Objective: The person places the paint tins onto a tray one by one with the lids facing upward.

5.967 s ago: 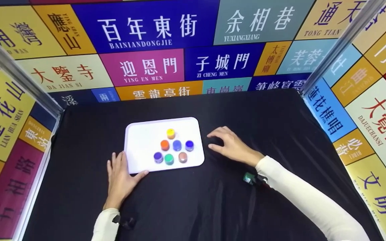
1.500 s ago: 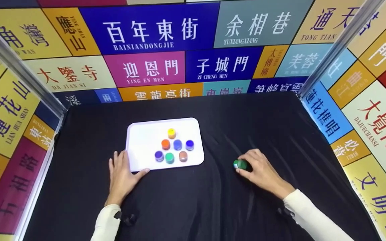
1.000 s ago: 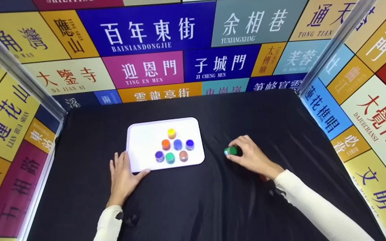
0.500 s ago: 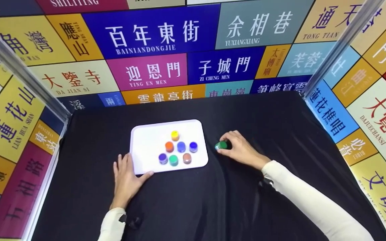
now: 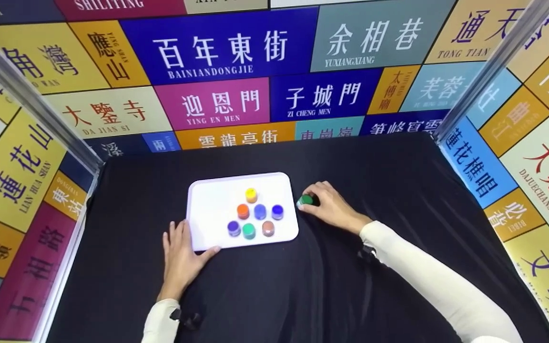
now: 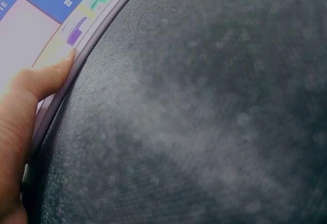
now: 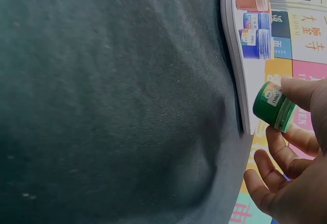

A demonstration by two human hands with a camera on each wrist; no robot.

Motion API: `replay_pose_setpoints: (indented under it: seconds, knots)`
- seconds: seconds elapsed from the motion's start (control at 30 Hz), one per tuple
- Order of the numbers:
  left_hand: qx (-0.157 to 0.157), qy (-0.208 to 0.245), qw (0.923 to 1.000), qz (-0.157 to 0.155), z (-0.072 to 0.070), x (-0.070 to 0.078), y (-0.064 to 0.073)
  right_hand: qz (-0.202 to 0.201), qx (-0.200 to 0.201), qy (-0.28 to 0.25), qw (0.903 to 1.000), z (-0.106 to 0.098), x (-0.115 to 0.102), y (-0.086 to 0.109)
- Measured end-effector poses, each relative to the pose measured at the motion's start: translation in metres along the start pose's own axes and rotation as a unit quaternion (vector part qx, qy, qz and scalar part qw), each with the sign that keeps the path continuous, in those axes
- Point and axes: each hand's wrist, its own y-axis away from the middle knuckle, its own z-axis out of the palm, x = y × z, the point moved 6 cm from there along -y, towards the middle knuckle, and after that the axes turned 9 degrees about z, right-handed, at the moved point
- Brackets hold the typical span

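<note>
My right hand (image 5: 330, 205) pinches a small dark-green paint jar (image 7: 272, 105) between thumb and fingers. In the head view that jar is at the right edge of the white tray (image 5: 208, 209). My left hand (image 5: 180, 255) rests at the tray's near left corner, thumb along the front rim and fingers by the left side. On the tray stand a yellow jar (image 5: 251, 195), an orange jar (image 5: 242, 211), a light-blue jar (image 5: 260, 212), a dark-blue jar (image 5: 277, 212), a purple jar (image 5: 233, 228), a teal-green jar (image 5: 249, 231) and a brown jar (image 5: 268, 228).
Black cloth (image 5: 265, 295) covers the table, with some folds to the right of the tray. Panels with colourful printed signs (image 5: 212, 105) enclose the back and sides, joined by metal corner posts (image 5: 489, 81).
The right hand, empty at first, took hold of the green jar lying to the right, then carried it left to the tray's edge. The left hand stays at the tray's corner.
</note>
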Motion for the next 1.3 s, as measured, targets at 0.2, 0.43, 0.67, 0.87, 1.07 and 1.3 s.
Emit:
replay_pose_setpoints:
  seconds: [0.2, 0.43, 0.67, 0.87, 1.07, 1.3]
  knots:
    - [-0.006, 0.001, 1.0000, -0.004, 0.001, 0.001, 0.001, -0.008, -0.003, -0.001, 1.0000, 0.005, -0.006, -0.011]
    - [-0.014, -0.001, 0.9998, -0.011, 0.000, 0.001, 0.000, -0.014, -0.006, -0.006, 0.9999, 0.016, -0.013, -0.022]
    - [-0.013, -0.002, 0.9998, -0.015, -0.001, 0.002, 0.000, -0.016, -0.016, 0.000, 0.9998, 0.024, -0.021, -0.033]
    - [-0.015, 0.001, 0.9997, -0.019, 0.000, 0.002, 0.001, -0.024, -0.022, 0.011, 0.9994, 0.032, -0.029, -0.044]
    - [-0.021, 0.006, 0.9995, -0.024, 0.000, 0.001, 0.001, -0.029, -0.032, 0.023, 0.9988, 0.045, -0.038, -0.057]
    - [-0.022, 0.003, 0.9996, -0.018, 0.000, 0.001, 0.001, -0.034, -0.042, 0.024, 0.9982, 0.058, -0.047, -0.066]
